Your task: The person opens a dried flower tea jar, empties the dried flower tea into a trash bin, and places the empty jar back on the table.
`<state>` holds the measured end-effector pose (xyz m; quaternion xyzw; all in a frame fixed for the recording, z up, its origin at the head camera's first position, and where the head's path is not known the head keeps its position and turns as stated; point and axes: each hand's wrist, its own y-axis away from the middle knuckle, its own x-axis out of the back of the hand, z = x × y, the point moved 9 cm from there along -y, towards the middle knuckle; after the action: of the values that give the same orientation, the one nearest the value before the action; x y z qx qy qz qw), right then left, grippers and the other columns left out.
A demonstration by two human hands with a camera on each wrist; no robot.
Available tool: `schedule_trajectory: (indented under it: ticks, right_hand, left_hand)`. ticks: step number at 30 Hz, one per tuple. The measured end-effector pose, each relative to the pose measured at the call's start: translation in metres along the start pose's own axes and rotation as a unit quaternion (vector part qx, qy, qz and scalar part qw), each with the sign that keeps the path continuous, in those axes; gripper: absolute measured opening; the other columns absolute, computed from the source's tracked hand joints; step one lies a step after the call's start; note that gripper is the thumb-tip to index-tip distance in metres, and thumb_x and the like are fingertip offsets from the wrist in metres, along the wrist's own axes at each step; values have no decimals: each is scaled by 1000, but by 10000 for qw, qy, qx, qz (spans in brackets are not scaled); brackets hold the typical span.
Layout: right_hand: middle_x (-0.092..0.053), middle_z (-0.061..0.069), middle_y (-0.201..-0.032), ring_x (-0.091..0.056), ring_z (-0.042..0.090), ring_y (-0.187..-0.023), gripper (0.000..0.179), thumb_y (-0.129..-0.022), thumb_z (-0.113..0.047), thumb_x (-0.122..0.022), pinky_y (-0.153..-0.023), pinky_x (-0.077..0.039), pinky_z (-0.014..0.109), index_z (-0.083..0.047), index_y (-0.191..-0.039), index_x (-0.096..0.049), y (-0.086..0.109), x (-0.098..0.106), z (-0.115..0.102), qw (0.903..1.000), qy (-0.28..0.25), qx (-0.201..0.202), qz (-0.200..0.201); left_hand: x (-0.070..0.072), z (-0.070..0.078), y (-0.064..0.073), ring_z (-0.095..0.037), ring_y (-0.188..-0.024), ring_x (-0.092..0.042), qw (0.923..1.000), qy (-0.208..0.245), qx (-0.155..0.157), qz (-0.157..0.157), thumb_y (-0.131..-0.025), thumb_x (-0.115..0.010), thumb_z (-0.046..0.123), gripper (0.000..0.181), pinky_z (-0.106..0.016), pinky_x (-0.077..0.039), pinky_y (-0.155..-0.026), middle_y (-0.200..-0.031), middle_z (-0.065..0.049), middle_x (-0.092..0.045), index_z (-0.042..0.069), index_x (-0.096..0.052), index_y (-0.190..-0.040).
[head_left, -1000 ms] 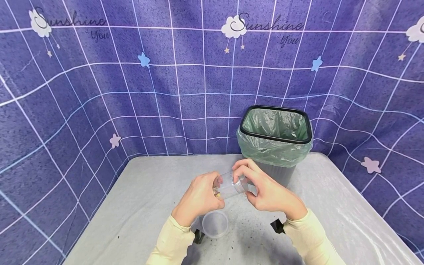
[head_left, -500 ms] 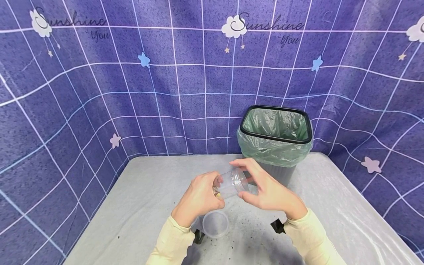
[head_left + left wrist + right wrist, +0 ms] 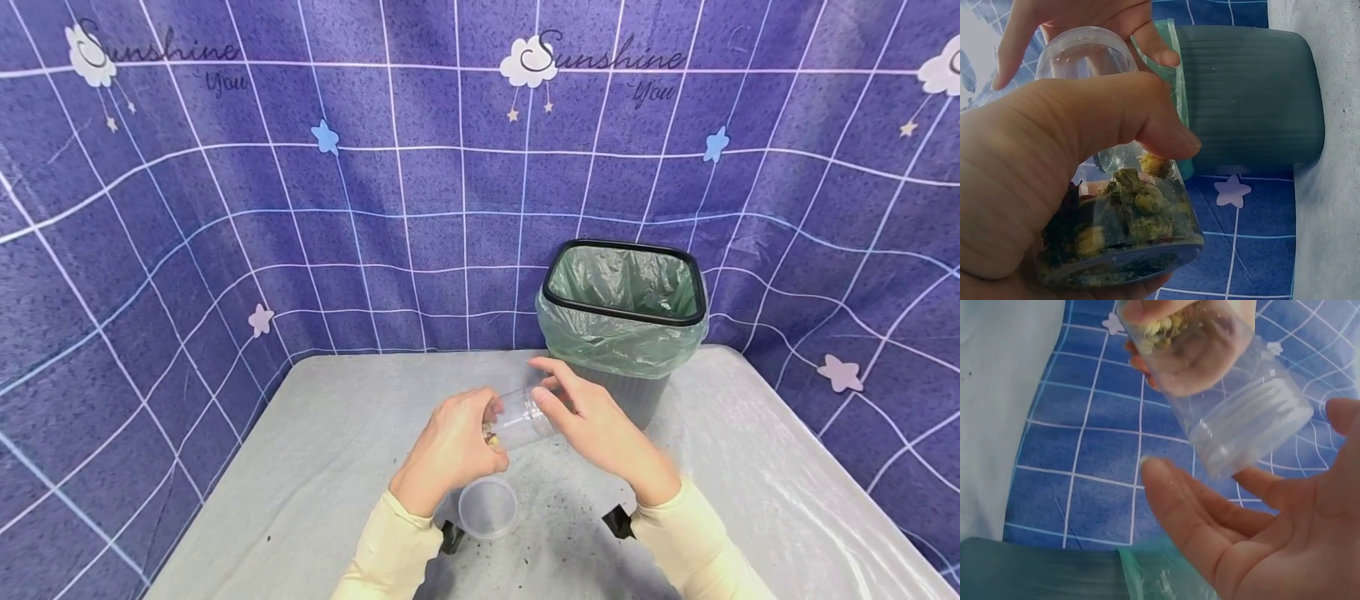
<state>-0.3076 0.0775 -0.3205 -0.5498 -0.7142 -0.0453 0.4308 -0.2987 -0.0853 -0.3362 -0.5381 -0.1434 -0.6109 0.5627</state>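
Left hand [image 3: 452, 440] curled round jar [image 3: 513, 422], thumb [image 3: 1166, 128] across one side, other fingers on the far side and by the base; firm hold, base end tucked into the palm. Right hand [image 3: 600, 423] loose, fingers spread and apart round the mouth end, has hold of nothing; whether a fingertip touches the plastic, cannot tell.

Jar is in the air over the table [image 3: 322, 467], between the two hands, clear, nearly on its side. Long axis runs left to right: base in left hand, ribbed neck [image 3: 1254, 425] toward right hand, mouth end a bit higher than base. Whether the mouth is capped, cannot tell.

Inside jar: dried buds [image 3: 1141, 203], yellowish and green with darker bits, piled at the base end, beside left palm; neck end see-through.

Below left hand, flat on table: clear disc [image 3: 487, 507] with raised rim, near left cuff [image 3: 401, 542]. Small dark crumbs [image 3: 567, 537] scattered around. Black piece [image 3: 619, 522] by right cuff [image 3: 682, 529], another by left cuff.

Farther out, back right behind right hand: grey bin [image 3: 641, 398], upright, black rim [image 3: 622, 313], green liner [image 3: 611, 340] folded over outside and lining the inside. Purple gridded curtain [image 3: 427, 183] behind.
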Motion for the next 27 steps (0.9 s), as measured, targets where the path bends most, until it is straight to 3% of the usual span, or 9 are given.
schedule_trajectory:
  ticks: [3,11,17,27]
  right_hand:
    - [-72,-5,-110,-65,11,-93,44,-107,-50,-48,-85,-52,38,-32,-147,-51,1,-4,1,9998,4,-208,-30]
    - [-60,-9,-79,-57,10,-67,36,-107,-55,-45,-65,-48,31,-32,-131,-59,2,-6,2,9987,124,-457,177]
    - [-54,-8,-71,-53,10,-64,37,-105,-59,-45,-62,-46,31,-30,-118,-63,2,-5,6,9972,315,-614,299]
    - [-56,-10,-67,-55,9,-59,39,-103,-61,-48,-59,-47,30,-28,-117,-62,2,-6,7,9974,209,-665,190]
  left_hand:
    - [-1,0,0,-11,-75,-57,10000,-21,21,-18,-55,-82,14,46,-32,-51,-71,-85,3,-67,17,-65,-97]
    - [-1,1,0,-11,-75,-56,10000,-56,53,-8,-54,-81,13,45,-31,-51,-70,-85,3,-67,17,-64,-96]
    - [-1,1,0,-12,-75,-57,10000,-40,20,24,-54,-82,13,45,-32,-51,-71,-86,2,-68,16,-64,-96]
    - [0,-2,0,-12,-76,-57,9998,-185,70,66,-55,-81,14,44,-32,-51,-71,-83,9,-62,18,-64,-95]
